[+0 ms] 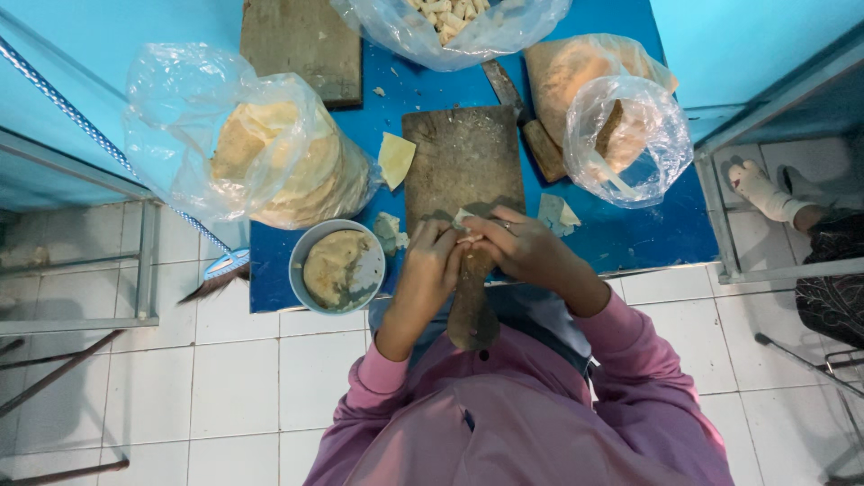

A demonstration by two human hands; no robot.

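Both my hands meet over the near end of a worn wooden cutting board [463, 162]. My left hand [429, 265] and my right hand [520, 247] pinch a small pale piece of dough wrapper [463, 219] between their fingertips. A grey bowl [310, 243] with tan filling paste [331, 265] sits just left of my left hand. Small pale wrapper scraps [390, 230] lie between the bowl and the board. A loose yellow wrapper square [395, 158] lies at the board's left edge.
A clear bag with a stack of round wrappers [288, 162] stands at the left of the blue table [648, 229]. A bag of rolled pieces [450, 22] lies at the back, another clear bag [621, 135] at the right. Another person's socked foot [760, 191] rests on the tiled floor.
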